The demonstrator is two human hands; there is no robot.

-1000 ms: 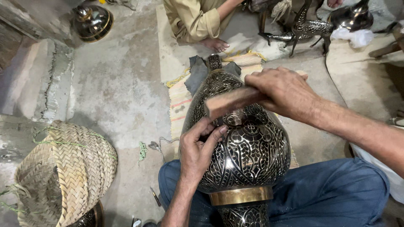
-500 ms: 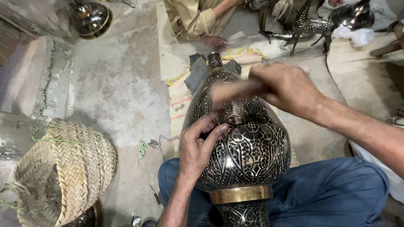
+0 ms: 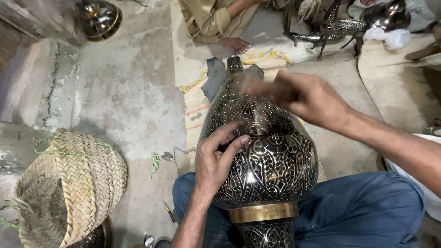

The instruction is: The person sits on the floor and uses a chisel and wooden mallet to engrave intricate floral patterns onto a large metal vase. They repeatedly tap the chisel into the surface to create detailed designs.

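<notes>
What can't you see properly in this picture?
- Head view: the tool in the right hand is a motion blur; its shape is unclear.
- The left hand covers whatever it pinches against the engraved metal vase.
- The vase's base is cut off by the bottom edge.
- The woven basket hides a metal piece beneath.

The light is soft and even daylight — the shadows on the concrete floor (image 3: 124, 92) are weak. Small white glints shine on the engraved vase (image 3: 271, 170). My right hand (image 3: 308, 98) is smeared by motion blur — everything else looks sharp.
</notes>
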